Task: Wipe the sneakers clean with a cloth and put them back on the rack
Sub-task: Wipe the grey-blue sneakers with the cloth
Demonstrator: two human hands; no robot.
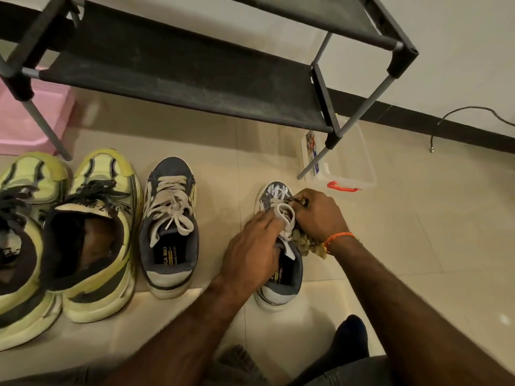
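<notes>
A grey sneaker with white laces (278, 288) stands on the floor at centre right. My left hand (250, 249) lies over its left side and tongue, fingers reaching to the laces. My right hand (317, 215) grips a crumpled olive cloth (309, 245) against the sneaker's right side. Its mate, a second grey sneaker (170, 227), stands to the left. Two yellow-green sneakers (94, 240) (19, 246) stand further left. The black shoe rack (178, 65) stands behind the shoes, its lower shelf bare.
A clear plastic box (348, 160) with an orange clasp sits under the rack's right leg. A pink bin (25, 121) stands at far left. A black cable (457, 118) lies by the wall at right. My dark-socked foot (351, 338) is at the bottom.
</notes>
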